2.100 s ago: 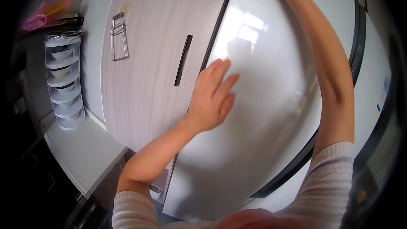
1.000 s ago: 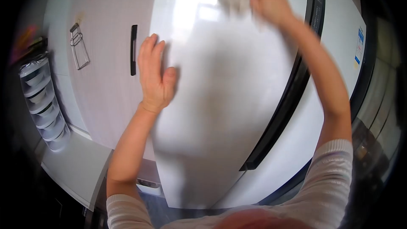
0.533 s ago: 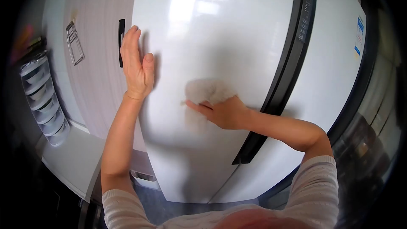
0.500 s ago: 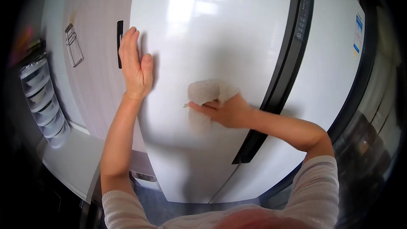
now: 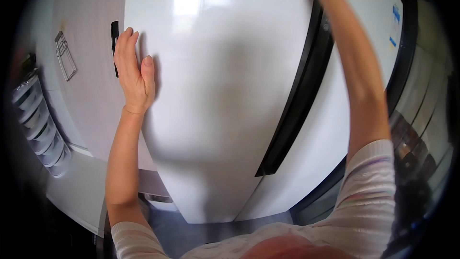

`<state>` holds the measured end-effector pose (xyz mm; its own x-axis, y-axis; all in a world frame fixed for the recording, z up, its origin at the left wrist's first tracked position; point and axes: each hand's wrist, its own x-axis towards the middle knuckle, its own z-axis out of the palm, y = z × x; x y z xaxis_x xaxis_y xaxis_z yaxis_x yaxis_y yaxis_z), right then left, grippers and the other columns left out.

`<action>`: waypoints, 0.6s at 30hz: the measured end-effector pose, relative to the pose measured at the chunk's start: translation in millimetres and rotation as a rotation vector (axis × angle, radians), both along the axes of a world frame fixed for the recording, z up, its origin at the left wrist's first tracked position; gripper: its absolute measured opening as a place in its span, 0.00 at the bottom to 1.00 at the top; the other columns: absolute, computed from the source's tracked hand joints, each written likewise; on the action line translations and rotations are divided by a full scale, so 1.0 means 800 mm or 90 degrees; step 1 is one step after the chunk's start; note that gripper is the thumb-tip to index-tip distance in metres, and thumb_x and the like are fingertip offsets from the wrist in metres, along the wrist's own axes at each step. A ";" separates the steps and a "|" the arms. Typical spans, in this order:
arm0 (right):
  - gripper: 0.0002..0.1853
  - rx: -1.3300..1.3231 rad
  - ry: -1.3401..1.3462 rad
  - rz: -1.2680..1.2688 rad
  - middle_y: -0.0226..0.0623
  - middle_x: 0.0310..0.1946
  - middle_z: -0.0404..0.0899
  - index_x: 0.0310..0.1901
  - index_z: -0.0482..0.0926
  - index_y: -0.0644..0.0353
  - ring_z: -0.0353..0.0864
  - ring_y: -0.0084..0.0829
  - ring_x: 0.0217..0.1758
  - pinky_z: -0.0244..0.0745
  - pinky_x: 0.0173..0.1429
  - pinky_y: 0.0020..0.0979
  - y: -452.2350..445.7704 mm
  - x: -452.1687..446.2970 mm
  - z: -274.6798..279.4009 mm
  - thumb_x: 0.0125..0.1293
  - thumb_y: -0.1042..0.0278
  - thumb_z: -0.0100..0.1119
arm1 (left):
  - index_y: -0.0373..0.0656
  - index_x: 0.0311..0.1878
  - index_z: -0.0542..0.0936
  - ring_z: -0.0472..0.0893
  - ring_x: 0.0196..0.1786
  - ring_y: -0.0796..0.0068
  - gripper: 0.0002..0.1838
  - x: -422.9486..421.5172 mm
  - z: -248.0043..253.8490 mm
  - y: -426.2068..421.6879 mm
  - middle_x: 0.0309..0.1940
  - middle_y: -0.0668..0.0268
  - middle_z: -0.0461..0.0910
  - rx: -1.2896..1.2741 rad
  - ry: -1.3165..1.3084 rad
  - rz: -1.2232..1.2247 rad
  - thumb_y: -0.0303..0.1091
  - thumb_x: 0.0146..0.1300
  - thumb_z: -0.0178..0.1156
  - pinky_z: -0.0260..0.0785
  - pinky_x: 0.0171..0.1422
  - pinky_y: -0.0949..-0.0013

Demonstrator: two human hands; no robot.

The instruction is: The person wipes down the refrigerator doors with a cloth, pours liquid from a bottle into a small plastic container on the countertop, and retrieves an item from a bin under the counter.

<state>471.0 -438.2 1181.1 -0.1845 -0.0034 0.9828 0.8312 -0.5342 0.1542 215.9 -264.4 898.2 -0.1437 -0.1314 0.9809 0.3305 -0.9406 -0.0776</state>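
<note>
My left hand (image 5: 134, 74) rests against the left edge of a glossy white fridge door (image 5: 215, 91), its fingers pointing up and the thumb apart, with nothing in it. Just left of its fingers is the black handle (image 5: 115, 43) of a wood-grain cabinet door. My right arm reaches up across the black strip (image 5: 299, 100) between the fridge doors. Only the wrist end of that arm shows at the top edge; the right hand's fingers are out of frame, and no cloth is visible.
A wire rack (image 5: 66, 57) hangs on the cabinet door (image 5: 91, 96). A clear tiered holder with bowls (image 5: 43, 129) stands on a counter (image 5: 79, 192) at the left. The second fridge door (image 5: 321, 134) carries a blue-and-white label (image 5: 394, 24).
My right hand, with the grey-beige cloth, has gone from the middle of the door up past the top edge of view. My left hand stays at the door edge; the view has shifted slightly.
</note>
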 end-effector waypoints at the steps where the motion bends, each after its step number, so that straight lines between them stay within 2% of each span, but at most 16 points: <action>1: 0.28 -0.034 0.004 0.023 0.56 0.61 0.59 0.64 0.56 0.69 0.61 0.49 0.63 0.55 0.66 0.45 -0.012 -0.022 -0.061 0.67 0.59 0.37 | 0.35 0.60 0.66 0.60 0.66 0.50 0.24 -0.001 -0.002 0.001 0.62 0.51 0.62 -0.003 0.000 0.009 0.42 0.67 0.45 0.49 0.69 0.55; 2: 0.24 0.027 -0.200 0.047 0.52 0.43 0.71 0.58 0.67 0.61 0.69 0.51 0.46 0.64 0.52 0.47 -0.002 0.019 -0.099 0.57 0.68 0.49 | 0.35 0.60 0.66 0.60 0.65 0.50 0.24 0.000 0.000 0.001 0.62 0.51 0.62 -0.001 -0.005 0.019 0.41 0.67 0.46 0.50 0.69 0.55; 3: 0.29 -0.005 -0.229 0.077 0.55 0.45 0.68 0.62 0.62 0.65 0.65 0.55 0.49 0.60 0.56 0.49 -0.011 0.014 -0.160 0.55 0.70 0.48 | 0.35 0.60 0.66 0.60 0.66 0.50 0.23 -0.001 0.003 -0.002 0.62 0.51 0.62 0.007 -0.005 0.019 0.40 0.66 0.46 0.50 0.69 0.55; 4: 0.33 -0.085 -0.131 0.129 0.58 0.48 0.66 0.64 0.60 0.64 0.64 0.56 0.52 0.54 0.62 0.52 -0.022 0.011 -0.224 0.52 0.71 0.50 | 0.35 0.60 0.66 0.60 0.66 0.50 0.23 -0.002 0.001 -0.005 0.62 0.51 0.62 0.013 -0.004 0.022 0.39 0.66 0.47 0.50 0.69 0.55; 5: 0.37 -0.123 -0.111 0.158 0.58 0.50 0.65 0.65 0.59 0.64 0.63 0.56 0.53 0.53 0.63 0.54 -0.033 0.007 -0.283 0.47 0.74 0.50 | 0.36 0.60 0.66 0.59 0.66 0.50 0.23 -0.003 0.000 -0.007 0.62 0.51 0.62 0.016 0.000 0.025 0.38 0.66 0.47 0.50 0.69 0.55; 6: 0.40 -0.153 -0.109 0.145 0.56 0.47 0.66 0.65 0.59 0.63 0.64 0.55 0.50 0.54 0.61 0.52 -0.041 0.007 -0.337 0.43 0.76 0.50 | 0.36 0.59 0.66 0.59 0.66 0.50 0.22 -0.004 0.000 -0.008 0.63 0.51 0.62 0.023 -0.002 0.012 0.38 0.66 0.47 0.50 0.69 0.55; 8: 0.40 -0.275 0.007 0.149 0.54 0.42 0.66 0.64 0.60 0.63 0.64 0.53 0.48 0.56 0.57 0.48 -0.061 -0.003 -0.391 0.41 0.77 0.49 | 0.36 0.59 0.67 0.59 0.66 0.50 0.21 -0.003 -0.001 -0.009 0.63 0.51 0.62 0.026 -0.004 -0.010 0.37 0.65 0.47 0.50 0.69 0.55; 11: 0.40 -0.354 0.029 0.116 0.51 0.39 0.66 0.64 0.60 0.62 0.64 0.52 0.46 0.58 0.53 0.45 -0.071 0.007 -0.340 0.41 0.76 0.50 | 0.36 0.58 0.68 0.59 0.66 0.50 0.21 -0.004 -0.001 -0.007 0.63 0.51 0.62 0.032 -0.009 -0.015 0.36 0.65 0.47 0.50 0.68 0.54; 12: 0.39 -0.307 -0.057 0.121 0.51 0.41 0.66 0.64 0.60 0.60 0.64 0.52 0.48 0.57 0.56 0.47 -0.065 0.020 -0.308 0.42 0.76 0.49 | 0.35 0.57 0.69 0.59 0.66 0.50 0.20 -0.004 -0.001 -0.005 0.63 0.51 0.62 0.028 -0.010 -0.012 0.37 0.65 0.47 0.50 0.68 0.54; 14: 0.38 -0.267 -0.153 0.153 0.54 0.47 0.66 0.65 0.60 0.58 0.61 0.55 0.54 0.54 0.61 0.49 -0.059 0.025 -0.223 0.46 0.76 0.47 | 0.35 0.56 0.70 0.59 0.66 0.49 0.20 -0.003 -0.003 -0.004 0.63 0.51 0.62 0.016 -0.004 -0.008 0.37 0.66 0.47 0.51 0.68 0.54; 16: 0.33 -0.229 -0.257 0.149 0.52 0.52 0.66 0.64 0.60 0.59 0.61 0.52 0.58 0.54 0.63 0.48 -0.047 0.036 -0.131 0.51 0.75 0.46 | 0.35 0.56 0.70 0.59 0.66 0.49 0.19 -0.005 -0.001 -0.006 0.62 0.51 0.62 0.011 0.002 -0.012 0.37 0.66 0.47 0.51 0.68 0.54; 18: 0.28 -0.195 -0.332 0.115 0.50 0.53 0.67 0.64 0.61 0.60 0.64 0.48 0.57 0.54 0.66 0.43 -0.040 0.046 -0.038 0.59 0.72 0.47 | 0.35 0.55 0.71 0.59 0.66 0.49 0.19 -0.007 -0.002 -0.006 0.62 0.50 0.63 0.009 0.010 -0.016 0.37 0.66 0.47 0.51 0.68 0.54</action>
<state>508.1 -470.0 1151.0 -0.6626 0.1877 0.7250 0.6783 -0.2601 0.6872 210.4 -269.1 896.9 -0.1321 -0.1416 0.9811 0.3056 -0.9474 -0.0956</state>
